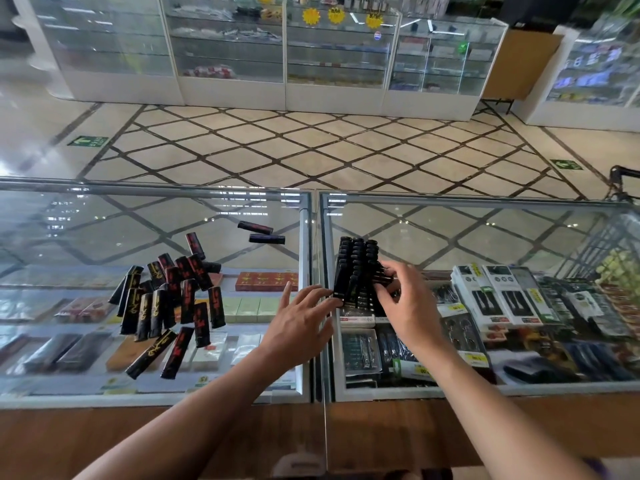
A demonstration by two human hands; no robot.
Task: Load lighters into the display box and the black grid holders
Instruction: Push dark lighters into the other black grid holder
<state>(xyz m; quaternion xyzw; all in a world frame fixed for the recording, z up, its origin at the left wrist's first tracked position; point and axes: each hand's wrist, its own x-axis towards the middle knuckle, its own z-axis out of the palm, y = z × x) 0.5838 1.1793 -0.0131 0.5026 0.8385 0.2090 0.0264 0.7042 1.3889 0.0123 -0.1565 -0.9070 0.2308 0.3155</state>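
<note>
While left hand point(301, 323) keeps fingers straight, tips touching black grid holder point(351, 265) just ahead-right of it, right hand point(407, 301) curls fingers round dark lighters point(382, 276) at holder's right edge. Holder sits between both hands' fingertips. Loose lighters point(166, 296) piled well left of left hand on glass counter point(138, 220).

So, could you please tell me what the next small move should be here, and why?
Probably press the lighter that the right hand seems to pinch down into the black grid holder. The left hand braces the holder's left side with straight fingers, and the lighter sits at its right edge, apparently not seated. The loose lighters on the glass counter can wait.
</note>
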